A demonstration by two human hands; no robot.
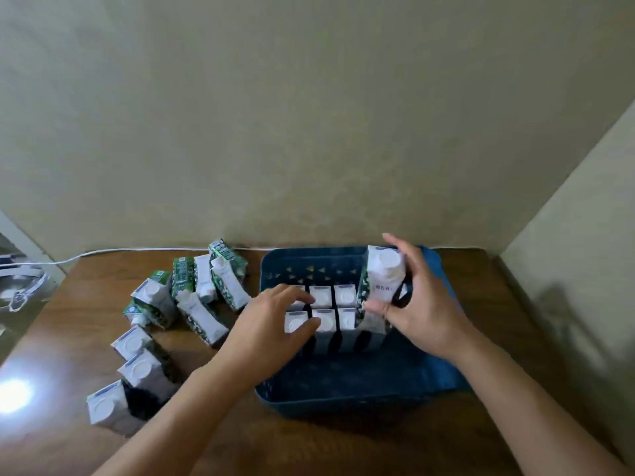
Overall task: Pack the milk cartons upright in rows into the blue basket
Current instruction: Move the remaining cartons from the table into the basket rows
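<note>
At nine o'clock of the blue basket (pixel 343 400), a loose cluster of milk cartons (pixel 192 304) is seen on the desk (pixel 86 304), some upright, some tipped over. Inside the basket, six cartons (pixel 323 309) are stood upright in two rows of three.

The left hand (pixel 275 324) is laid over the nine-o'clock end of those rows, its fingers (pixel 299 295) curled around the end cartons, apparently to steady them.

At three o'clock of the rows, one raised carton (pixel 383 274) is gripped by the right hand (pixel 422 314), thumb low on its near face and the other fingers wrapped over the far side, and it is held tilted just above the gap.

The cartons are judged light but rigid, with smooth coated faces that may slip. Hold is best taken across two opposite flat sides at mid-height, where squeezing is least likely to dent the card.
</note>
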